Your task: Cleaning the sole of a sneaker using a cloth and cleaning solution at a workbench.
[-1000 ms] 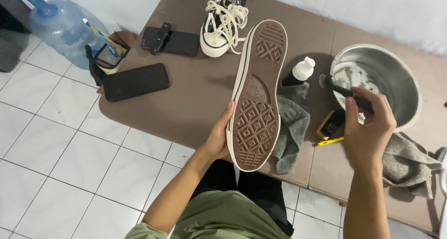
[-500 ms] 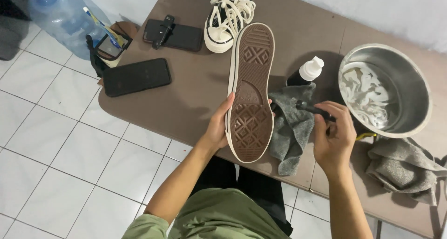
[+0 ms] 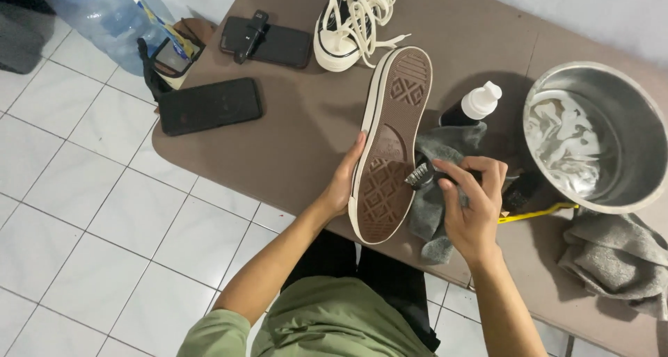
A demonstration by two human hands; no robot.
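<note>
Behind upturned shoe [image 3: 391, 145]: white-capped dark bottle [image 3: 473, 108].

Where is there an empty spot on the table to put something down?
Bare table lies between the black phone and the held shoe, and behind the bottle. It is crowded around the right hand, grey cloth and metal bowl.

I note a brown rubber sole [image 3: 391, 145], ridged and matt, with a smooth white rim. Basin [image 3: 630, 131] is dull-gleaming metal. Grey cloth [image 3: 435, 200] looks soft, napped. Table [image 3: 292, 131] is smooth matt brown. Phone [image 3: 209, 105] is glossy black.
</note>
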